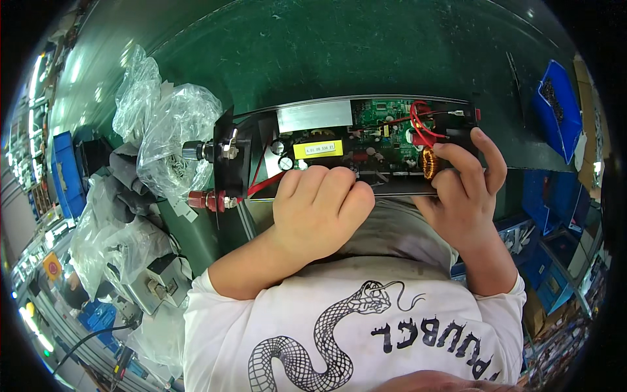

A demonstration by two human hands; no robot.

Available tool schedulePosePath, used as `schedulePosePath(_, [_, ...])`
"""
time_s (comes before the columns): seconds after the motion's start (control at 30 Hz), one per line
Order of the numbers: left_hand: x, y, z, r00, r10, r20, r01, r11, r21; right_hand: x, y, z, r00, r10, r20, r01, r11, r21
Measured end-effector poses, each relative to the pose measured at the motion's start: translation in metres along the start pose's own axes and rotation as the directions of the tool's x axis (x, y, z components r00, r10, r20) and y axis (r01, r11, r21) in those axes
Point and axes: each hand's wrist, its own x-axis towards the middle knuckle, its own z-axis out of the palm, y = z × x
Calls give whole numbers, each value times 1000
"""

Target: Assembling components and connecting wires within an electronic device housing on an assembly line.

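Note:
In front of me lies an opened power inverter, its long black casing (405,195) showing a green circuit board (385,108), a yellow-wrapped transformer (318,149) and a copper coil (429,163). My left hand (323,206) is curled knuckles-up over the near wall; its fingertips are hidden. Beside the coil, my right hand (465,189) grips the casing's near right part, thumb outside and fingers over the inside; one finger reaches the right end. Red wires (419,124) loop above the coil. On the left, a black end panel (232,166) carries a black terminal (196,151) and a red terminal (208,200).
The inverter rests on a green worktop (353,49). Clear plastic bags (179,130) of small parts crowd its left, near a dark grey cloth (134,171). Far right stands a blue bin (558,121) of screws. More blue bins (555,281) sit lower right.

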Motion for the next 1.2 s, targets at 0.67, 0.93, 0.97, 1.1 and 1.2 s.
schedulePosePath(0.67, [5, 0, -4, 1000, 0, -15, -1, 1000, -28, 16, 89, -38, 833, 521, -186, -536, 843, -40])
schedulePosePath(0.93, [0, -3, 4, 995, 25, -95, -22, 999, 32, 42, 122, -15, 715, 687, 129, -546, 664, -511])
schedulePosePath(0.97, [-5, -4, 8, 990, 38, -132, -30, 998, 61, 33, 130, -14, 786, 609, 105, -521, 745, -417])
schedulePosePath(1.1, [-6, -3, 10, 990, 31, -138, -24, 998, 56, 30, 99, -51, 788, 607, -103, -612, 790, -25])
schedulePosePath(1.2, [-6, 0, 8, 992, 17, -126, -11, 999, 51, 33, 20, -84, 688, 726, -21, -687, 660, 304])
